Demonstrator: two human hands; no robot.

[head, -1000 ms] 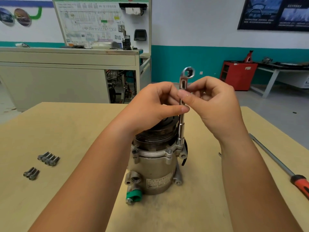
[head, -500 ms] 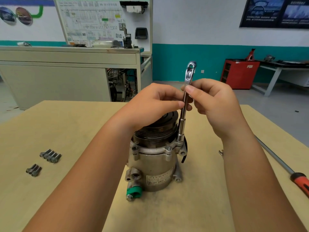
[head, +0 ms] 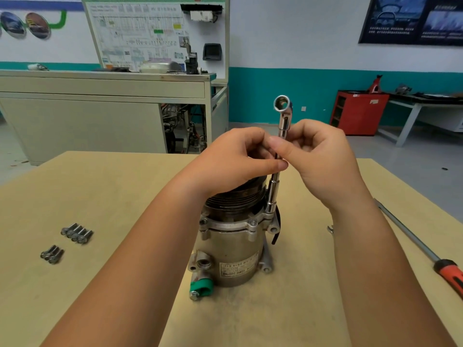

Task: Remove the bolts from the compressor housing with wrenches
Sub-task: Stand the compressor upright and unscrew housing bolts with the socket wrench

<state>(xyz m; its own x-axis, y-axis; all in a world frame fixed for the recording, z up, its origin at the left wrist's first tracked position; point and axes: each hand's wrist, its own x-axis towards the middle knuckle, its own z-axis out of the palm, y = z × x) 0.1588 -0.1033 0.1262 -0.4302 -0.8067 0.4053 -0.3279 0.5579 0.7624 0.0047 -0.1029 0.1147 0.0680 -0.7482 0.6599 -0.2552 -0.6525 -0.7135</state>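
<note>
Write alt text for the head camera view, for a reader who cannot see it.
The left hand and right hand pinch an upright socket wrench seated on the compressor flange, on a wooden table. Loose bolts lie left, a screwdriver right.

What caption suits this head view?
The left hand and right hand pinch a socket wrench standing nearly upright on the compressor housing; loose bolts lie nearby.

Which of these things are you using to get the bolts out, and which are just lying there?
For the job: compressor, wrench pinched by left hand and right hand, loose bolts on the table.

Just lying about: screwdriver, spanner tip beside the right arm.
</note>
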